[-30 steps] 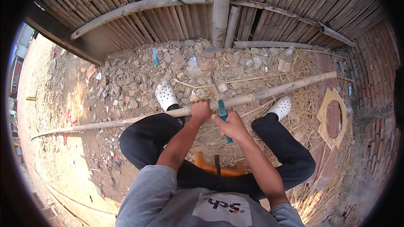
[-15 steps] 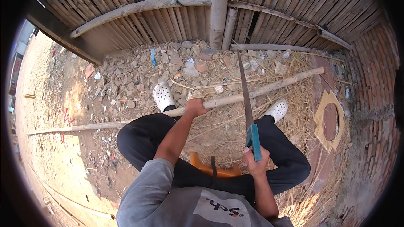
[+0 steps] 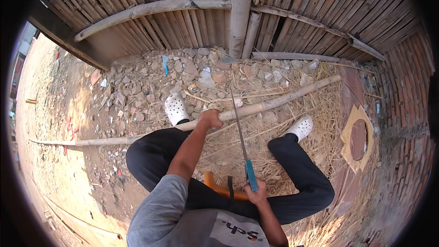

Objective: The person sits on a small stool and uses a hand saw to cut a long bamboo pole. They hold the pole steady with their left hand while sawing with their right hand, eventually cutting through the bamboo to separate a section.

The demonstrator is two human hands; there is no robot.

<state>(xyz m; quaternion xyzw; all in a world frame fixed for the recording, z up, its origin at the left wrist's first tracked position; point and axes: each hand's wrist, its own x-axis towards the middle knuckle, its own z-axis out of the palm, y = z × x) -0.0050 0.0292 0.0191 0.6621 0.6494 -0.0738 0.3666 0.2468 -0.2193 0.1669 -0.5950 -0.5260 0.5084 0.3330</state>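
Note:
A long, pale bamboo pole (image 3: 279, 99) lies slantwise before me, its thicker end to the far right. My left hand (image 3: 211, 119) is closed around it, beside my left knee. In my right hand (image 3: 258, 192) is the teal handle of a hand saw (image 3: 241, 136), low near my lap. The thin blade points away from me and crosses the pole a little right of my left hand, with its tip beyond the pole. Whether the teeth touch the bamboo I cannot tell.
Below my lap shows an orange plastic seat (image 3: 211, 180) with a black strap. White clogs (image 3: 175, 109) stand on rubble and straw. A bamboo-slat fence (image 3: 196, 23) rises ahead, a brick wall (image 3: 407, 105) on the right. A tan board with a round hole (image 3: 346, 148) lies nearby.
My right hand and the saw have moved left and back toward me, bringing the blade across the pole nearer my left hand. The pole has slid slightly left.

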